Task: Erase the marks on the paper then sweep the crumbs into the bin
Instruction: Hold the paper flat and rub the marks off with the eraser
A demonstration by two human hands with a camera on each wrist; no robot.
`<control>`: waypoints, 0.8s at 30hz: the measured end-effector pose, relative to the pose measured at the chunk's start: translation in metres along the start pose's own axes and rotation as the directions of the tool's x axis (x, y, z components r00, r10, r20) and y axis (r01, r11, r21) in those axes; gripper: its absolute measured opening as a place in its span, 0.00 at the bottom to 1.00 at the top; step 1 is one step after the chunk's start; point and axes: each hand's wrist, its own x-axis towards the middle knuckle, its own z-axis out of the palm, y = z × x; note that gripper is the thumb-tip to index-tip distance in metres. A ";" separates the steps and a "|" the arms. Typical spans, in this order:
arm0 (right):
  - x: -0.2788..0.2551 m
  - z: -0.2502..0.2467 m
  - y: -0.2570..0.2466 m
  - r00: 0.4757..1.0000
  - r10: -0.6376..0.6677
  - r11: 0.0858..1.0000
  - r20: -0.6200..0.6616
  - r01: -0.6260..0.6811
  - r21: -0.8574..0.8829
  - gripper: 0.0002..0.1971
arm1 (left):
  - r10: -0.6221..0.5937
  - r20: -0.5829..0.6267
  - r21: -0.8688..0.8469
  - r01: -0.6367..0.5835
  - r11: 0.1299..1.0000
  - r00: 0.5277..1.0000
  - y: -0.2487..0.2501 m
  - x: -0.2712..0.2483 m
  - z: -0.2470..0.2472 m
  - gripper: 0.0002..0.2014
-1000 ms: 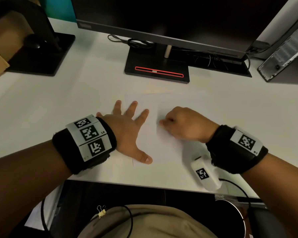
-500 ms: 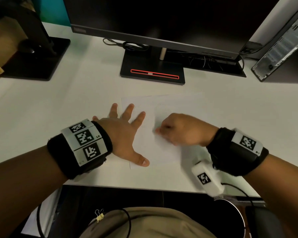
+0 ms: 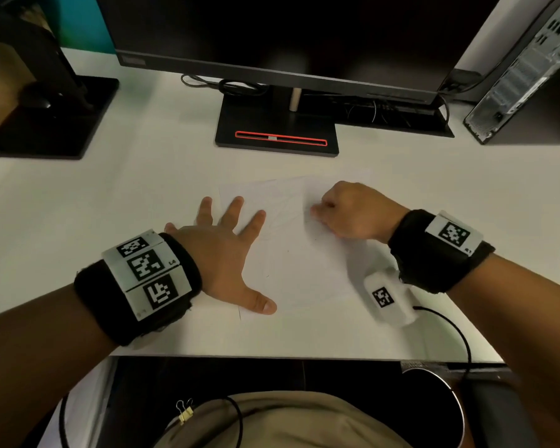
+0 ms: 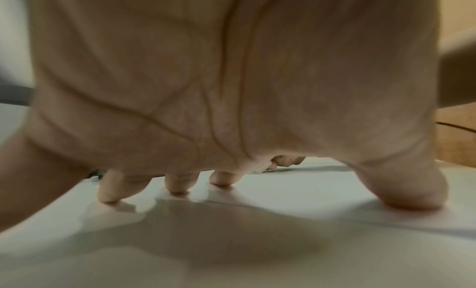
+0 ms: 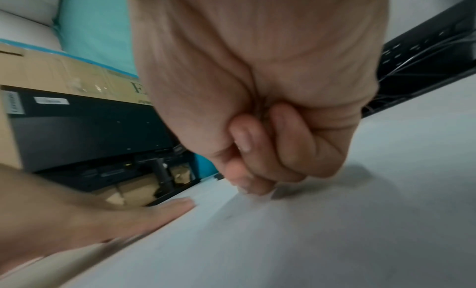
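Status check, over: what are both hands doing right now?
Left hand flat, pinning paper. Right hand curled, rubbing paper; eraser barely visible. Nothing in the way.

Both bare forearms wear black wristbands (image 3: 136, 286) carrying white tags printed with black square codes. A black cable (image 3: 450, 324) trails from the right wrist's white camera (image 3: 388, 297).

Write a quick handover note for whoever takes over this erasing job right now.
Left hand: flat, fingers spread, pinning the paper to the desk.
Right hand: curled, fingertips pressed to the sheet's upper part; the eraser itself isn't clearly visible.
Done: nothing certain; faint marks remain near that hand.
Left: finish erasing, then sweep crumbs into the bin below the desk's near right edge.
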 end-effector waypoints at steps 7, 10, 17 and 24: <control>0.007 0.002 0.000 0.998 -0.015 1.000 0.057 0.013 0.022 0.27 | 0.003 0.011 -0.009 -0.003 1.000 1.000 0.001 -0.001 -0.001 0.71; 0.007 -0.002 0.001 1.000 -0.004 1.000 0.016 0.004 0.001 0.25 | 0.003 0.014 -0.013 -0.003 1.000 1.000 0.000 -0.001 -0.001 0.71; 0.013 -0.001 0.005 1.000 0.009 0.999 0.023 -0.010 0.035 0.26 | 0.003 0.007 -0.003 -0.003 1.000 1.000 0.001 0.000 0.000 0.71; 0.007 0.011 -0.013 0.983 -0.076 0.995 0.166 0.065 0.073 0.27 | 0.003 0.011 -0.009 -0.003 1.000 1.000 0.001 0.000 0.000 0.71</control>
